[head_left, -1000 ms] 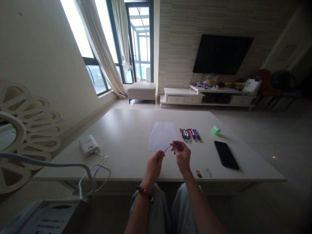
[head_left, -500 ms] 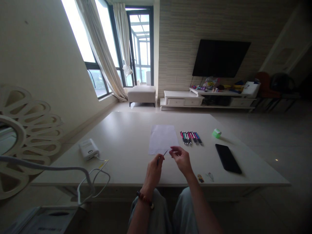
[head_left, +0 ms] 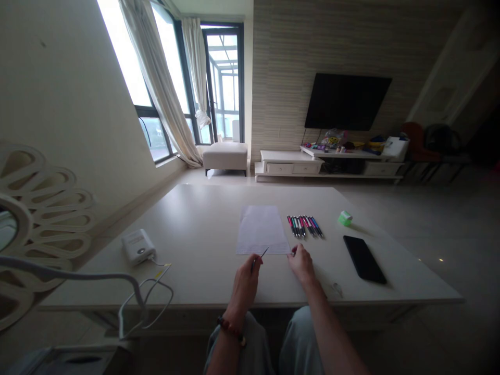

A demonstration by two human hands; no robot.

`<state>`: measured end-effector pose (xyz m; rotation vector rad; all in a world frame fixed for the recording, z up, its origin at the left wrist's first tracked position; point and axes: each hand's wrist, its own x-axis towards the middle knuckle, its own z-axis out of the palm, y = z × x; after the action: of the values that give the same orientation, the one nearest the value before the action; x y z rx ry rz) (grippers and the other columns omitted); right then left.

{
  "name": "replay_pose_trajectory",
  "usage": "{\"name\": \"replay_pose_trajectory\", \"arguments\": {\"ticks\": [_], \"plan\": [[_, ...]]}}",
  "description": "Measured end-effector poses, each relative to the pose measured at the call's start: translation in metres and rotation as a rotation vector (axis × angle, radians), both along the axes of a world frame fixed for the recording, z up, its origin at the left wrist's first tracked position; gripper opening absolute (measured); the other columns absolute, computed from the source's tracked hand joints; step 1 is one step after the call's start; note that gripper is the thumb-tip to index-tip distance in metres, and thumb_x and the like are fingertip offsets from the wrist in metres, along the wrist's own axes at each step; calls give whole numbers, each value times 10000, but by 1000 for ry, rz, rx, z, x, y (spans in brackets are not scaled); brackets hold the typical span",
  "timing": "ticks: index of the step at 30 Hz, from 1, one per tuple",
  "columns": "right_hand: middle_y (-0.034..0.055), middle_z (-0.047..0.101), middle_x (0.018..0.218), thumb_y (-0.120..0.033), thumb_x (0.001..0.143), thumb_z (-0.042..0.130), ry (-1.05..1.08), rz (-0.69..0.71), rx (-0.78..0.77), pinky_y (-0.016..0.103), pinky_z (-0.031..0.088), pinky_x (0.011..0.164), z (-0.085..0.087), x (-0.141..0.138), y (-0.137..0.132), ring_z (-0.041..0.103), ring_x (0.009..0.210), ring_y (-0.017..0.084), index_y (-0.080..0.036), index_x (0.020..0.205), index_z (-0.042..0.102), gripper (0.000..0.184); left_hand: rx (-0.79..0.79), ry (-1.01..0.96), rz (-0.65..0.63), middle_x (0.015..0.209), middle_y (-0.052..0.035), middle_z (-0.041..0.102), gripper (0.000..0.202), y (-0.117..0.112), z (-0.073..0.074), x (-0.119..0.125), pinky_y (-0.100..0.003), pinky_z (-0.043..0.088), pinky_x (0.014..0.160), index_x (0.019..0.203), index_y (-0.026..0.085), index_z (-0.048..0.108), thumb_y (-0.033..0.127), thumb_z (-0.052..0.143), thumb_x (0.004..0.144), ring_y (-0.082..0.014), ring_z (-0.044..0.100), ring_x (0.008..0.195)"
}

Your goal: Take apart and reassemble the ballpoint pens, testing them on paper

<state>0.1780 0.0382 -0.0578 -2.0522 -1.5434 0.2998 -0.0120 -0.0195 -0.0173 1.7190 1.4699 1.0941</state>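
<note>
Far left, a white petal-patterned mirror frame (head_left: 54,208) against a cream wall (head_left: 66,104), with a curved white lamp neck (head_left: 70,274) across its lower part. Near the left side of the table (head_left: 187,219), a white power bank (head_left: 138,247), its white cable (head_left: 154,299) with a yellow tag looping over the front edge.

Mid-table, the left grip (head_left: 245,286), a bead bracelet (head_left: 230,332) at the wrist, closed around a slim dark pen (head_left: 261,258), tip angled up and to the right, over the lower edge of a sheet of white paper (head_left: 261,230); contact with the paper impossible to tell. At the sheet's lower right corner, the right grip (head_left: 301,266), fingers curled downward, a tiny red speck at the fingertips, open or closed not clear.

Just right of the sheet, a tight row of pens (head_left: 305,226) with pink, blue and dark barrels, lying side by side. Farther right, a small green block (head_left: 345,219), a black smartphone (head_left: 364,259) lying at an angle, and a small clear object (head_left: 336,289) near the front edge.

Beyond the table, a pale ottoman (head_left: 225,157) below a curtained glass door, then a low white TV stand (head_left: 291,166) beneath a wall-mounted television (head_left: 347,101).
</note>
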Motion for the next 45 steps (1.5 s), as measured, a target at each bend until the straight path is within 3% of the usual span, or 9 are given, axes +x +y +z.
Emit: {"name": "replay_pose_trajectory", "arguments": {"ticks": [5,10,15,18,21,28,33,38,45], "plan": [[155,660,955,-142,765,558,64,-69,16,295,425,750,-1,3,-4,628,928,252,-137,954,556,189,-6,12,-1,565,57,397,300,-2,0,-2,-217,280,539,804,208,547,428,355,872,-113,385,541],[132,674,791,-186,781,509,305,-37,87,312,457,676,6,9,-6,658,777,245,-135,921,574,163,-17,51,-5,572,54,408,296,-7,4,-6,-220,284,551,811,217,546,423,344,879,-119,397,553],[37,640,724,-388,809,540,829,192,361,251,428,480,40,-11,-20,621,598,181,-169,1026,464,318,-14,51,-10,593,49,430,289,-11,10,-12,-221,296,561,817,213,542,415,347,886,-119,406,564],[3,612,713,-403,792,591,980,276,475,227,411,462,62,-33,-32,586,571,147,-199,1005,446,328,-15,55,-12,601,44,454,280,-12,15,-13,-218,299,555,811,209,543,404,356,883,-117,411,564],[-8,592,696,-397,795,600,984,316,481,229,416,468,74,-46,-40,566,550,133,-198,1006,460,322,-16,57,-15,607,40,473,276,-14,20,-11,-215,298,545,794,208,542,402,364,880,-116,416,561],[7,597,754,-388,812,585,917,299,509,244,457,517,80,-45,-45,567,576,127,-197,1042,478,317,-9,52,-23,608,38,490,288,-19,26,-4,-219,306,549,802,212,543,413,354,884,-119,433,558],[-2,598,710,-385,799,601,862,415,394,243,457,511,86,-47,-53,581,575,139,-201,1017,508,300,5,43,-24,620,34,503,300,-20,30,2,-219,303,549,807,213,543,423,344,886,-120,431,558],[24,612,776,-385,812,580,891,279,522,239,451,488,92,-42,-57,587,586,141,-204,1058,494,317,22,17,-22,617,38,488,290,-21,27,10,-216,296,540,814,211,544,415,352,887,-113,406,552],[0,608,707,-359,785,610,847,419,375,242,473,505,91,-37,-58,601,569,144,-205,980,512,267,29,-83,-29,576,45,468,290,-14,19,27,-219,316,528,915,192,577,410,392,867,-116,410,534]]}}
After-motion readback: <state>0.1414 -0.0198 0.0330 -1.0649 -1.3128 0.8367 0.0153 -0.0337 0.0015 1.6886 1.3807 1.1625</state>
